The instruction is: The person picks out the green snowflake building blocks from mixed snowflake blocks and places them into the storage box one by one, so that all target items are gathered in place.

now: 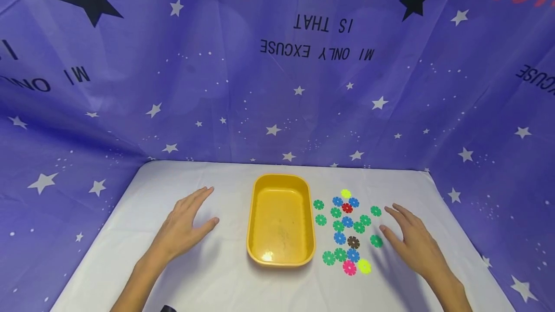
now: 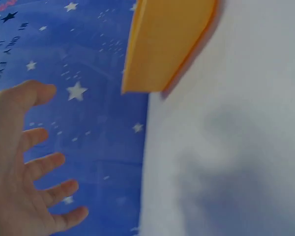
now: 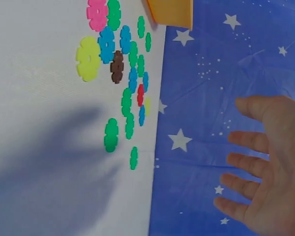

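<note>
A yellow plastic tray lies on the white table, its inside bare. Right of it, several flat notched discs in green, blue, red, pink, brown and yellow are spread out. My left hand hovers left of the tray with fingers apart, holding nothing. Over the right side of the table hovers my right hand, also holding nothing. Its fingertips are nearest to two green discs, apart from them as the right wrist view shows.
A purple cloth with stars and printed words hangs behind and beside the table. At the front edge a small dark object shows only in part.
</note>
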`<state>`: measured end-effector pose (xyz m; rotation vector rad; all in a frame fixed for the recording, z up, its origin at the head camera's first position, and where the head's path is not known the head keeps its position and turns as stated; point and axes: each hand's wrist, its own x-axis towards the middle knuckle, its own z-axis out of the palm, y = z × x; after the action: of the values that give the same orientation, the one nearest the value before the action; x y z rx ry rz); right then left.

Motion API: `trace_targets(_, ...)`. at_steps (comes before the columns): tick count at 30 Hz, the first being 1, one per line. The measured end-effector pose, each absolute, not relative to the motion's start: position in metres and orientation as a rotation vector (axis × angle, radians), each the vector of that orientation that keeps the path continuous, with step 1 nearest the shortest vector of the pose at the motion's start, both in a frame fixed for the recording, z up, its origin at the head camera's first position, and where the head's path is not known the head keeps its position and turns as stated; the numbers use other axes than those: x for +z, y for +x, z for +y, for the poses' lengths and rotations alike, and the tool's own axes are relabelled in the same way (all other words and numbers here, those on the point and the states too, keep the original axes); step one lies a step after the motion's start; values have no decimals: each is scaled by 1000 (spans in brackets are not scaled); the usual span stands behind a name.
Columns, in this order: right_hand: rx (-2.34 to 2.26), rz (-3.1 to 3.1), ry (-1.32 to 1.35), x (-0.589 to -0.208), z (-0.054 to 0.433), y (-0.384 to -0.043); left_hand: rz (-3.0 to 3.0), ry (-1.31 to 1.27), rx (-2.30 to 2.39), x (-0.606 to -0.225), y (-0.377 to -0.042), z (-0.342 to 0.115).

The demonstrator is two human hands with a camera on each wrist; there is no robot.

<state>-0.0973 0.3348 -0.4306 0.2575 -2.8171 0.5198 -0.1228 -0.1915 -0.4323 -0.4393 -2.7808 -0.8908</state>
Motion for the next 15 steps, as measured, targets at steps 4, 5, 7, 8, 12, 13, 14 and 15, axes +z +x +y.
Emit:
trace_targets(4, 625, -2785, 247, -438, 339, -102, -2771, -458, -1157, -448, -125, -176)
trace_targets(5, 646, -2776, 242, -441, 340, -104, -2766, -465, -1236, -451, -126, -172)
trace_targets(7, 706, -2757, 230, -448, 345, -108, -2747, -476, -1406, -457, -127, -163)
trace_targets(8, 742, -2745, 224, -452, 347, -111, -2737, -478, -1498, -461, -128, -159)
trace_targets(12, 888, -2727, 186, -470, 355, -123, -2709, -467, -1778, -474, -130, -145)
trace_targets(13, 925, -2728, 173, -474, 356, -126, -2706, -461, -1820, -478, -131, -142)
trace_targets(14, 958, -2731, 154, -478, 357, -130, -2706, -459, -1851, -481, -131, -139)
trace_targets(15, 989, -2736, 134, -482, 358, -133, -2703, -459, -1882, -484, -131, -137)
